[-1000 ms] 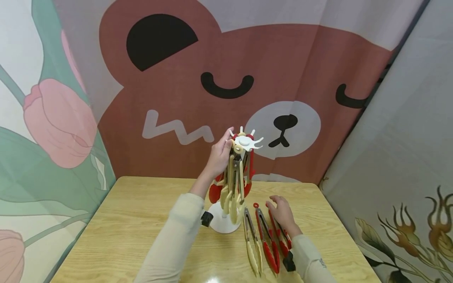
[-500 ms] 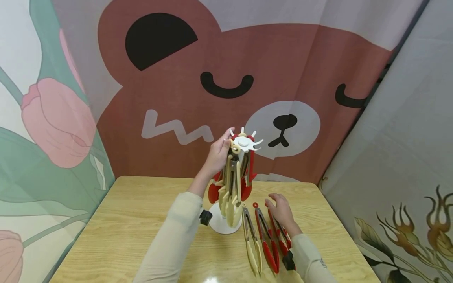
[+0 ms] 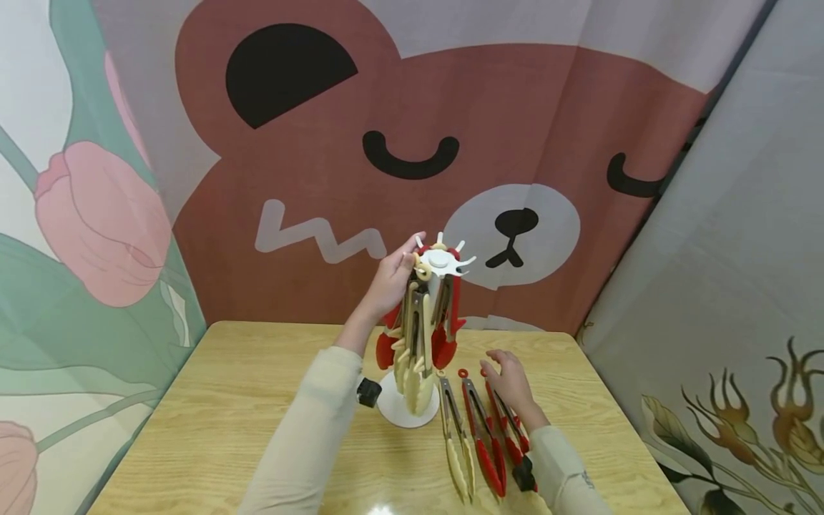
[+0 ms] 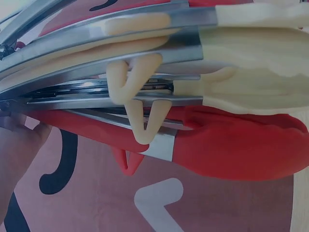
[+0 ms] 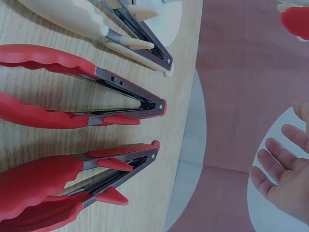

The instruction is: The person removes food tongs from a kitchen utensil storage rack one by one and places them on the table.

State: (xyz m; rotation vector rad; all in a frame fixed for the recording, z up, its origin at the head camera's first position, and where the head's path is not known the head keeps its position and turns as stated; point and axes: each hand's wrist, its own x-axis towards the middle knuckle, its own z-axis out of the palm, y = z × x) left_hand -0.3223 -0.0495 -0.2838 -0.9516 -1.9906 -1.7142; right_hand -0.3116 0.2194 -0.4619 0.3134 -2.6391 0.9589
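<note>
Beside the left hand point(image 3: 388, 284) stands a white rack point(image 3: 439, 262) hung with cream tongs point(image 3: 415, 386) and red tongs point(image 3: 444, 348); the fingers sit at its top, though whether they grip is hard to tell. Below the loosely spread right hand point(image 3: 511, 380) and to its left, two red pairs point(image 5: 72, 63) and a cream pair point(image 5: 72, 15) lie on the table point(image 3: 270, 400).

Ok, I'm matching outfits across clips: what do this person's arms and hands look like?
The left hand and right hand are ungloved. Long, pale cream fabric sleeves cover most of the forearms. A small, black, boxy device shows beside each cuff. The right sleeve bears a small dark marking, unreadable here.
</note>
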